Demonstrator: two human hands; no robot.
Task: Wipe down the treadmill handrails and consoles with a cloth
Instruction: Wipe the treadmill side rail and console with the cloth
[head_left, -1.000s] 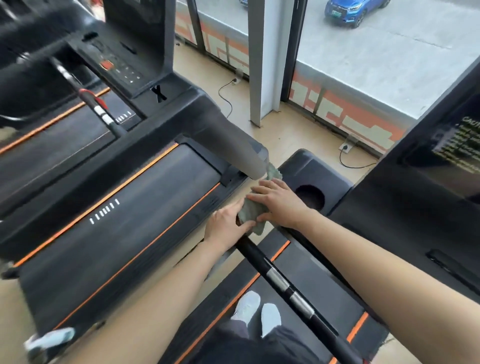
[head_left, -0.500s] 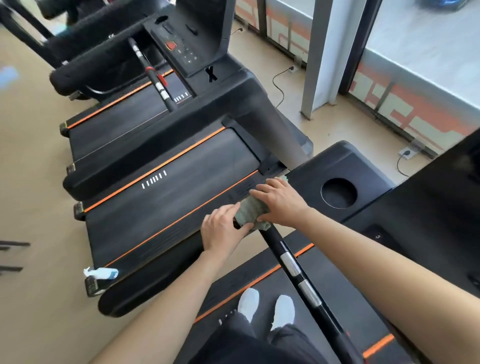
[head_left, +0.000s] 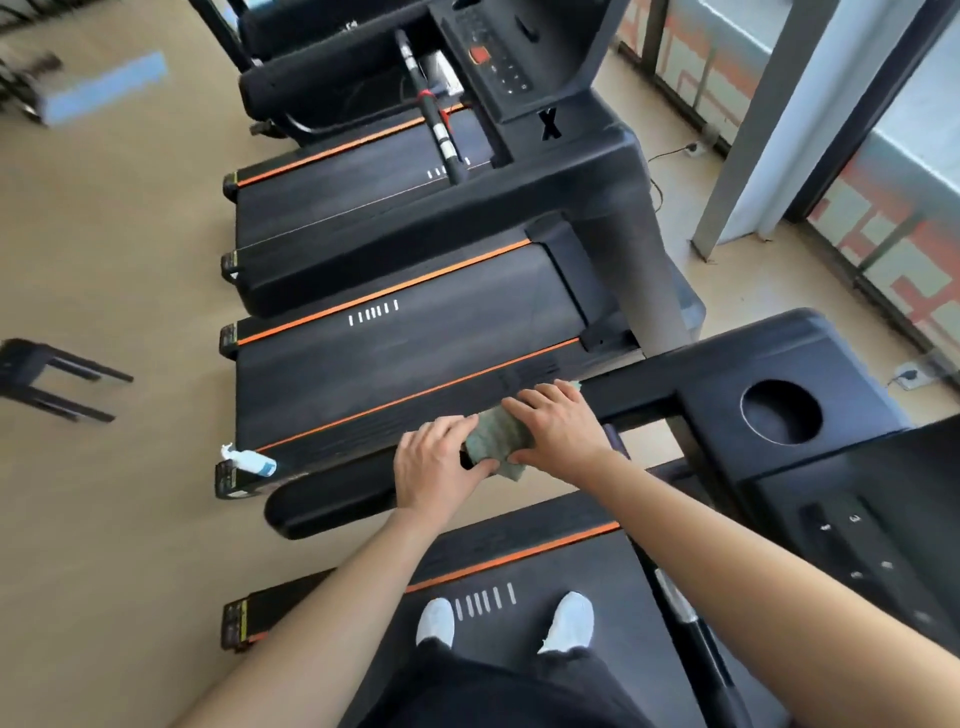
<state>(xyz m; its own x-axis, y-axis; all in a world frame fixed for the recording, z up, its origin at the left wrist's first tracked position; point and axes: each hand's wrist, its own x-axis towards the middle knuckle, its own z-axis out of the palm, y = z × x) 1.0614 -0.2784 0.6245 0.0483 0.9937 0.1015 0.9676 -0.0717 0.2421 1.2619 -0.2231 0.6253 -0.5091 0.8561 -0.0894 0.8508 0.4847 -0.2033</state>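
Our right hand curls the cloth round the handrail; our left hand grips bare rail just behind it; the cloth seems to have slid back from the console, though the camera swung; rail beyond our left likely awaits wiping.

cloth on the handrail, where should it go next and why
Probably slide the cloth toward the rounded end of the handrail. The right hand wraps it round the handrail, the left hand grips the handrail beside it, and a bare stretch lies beyond.
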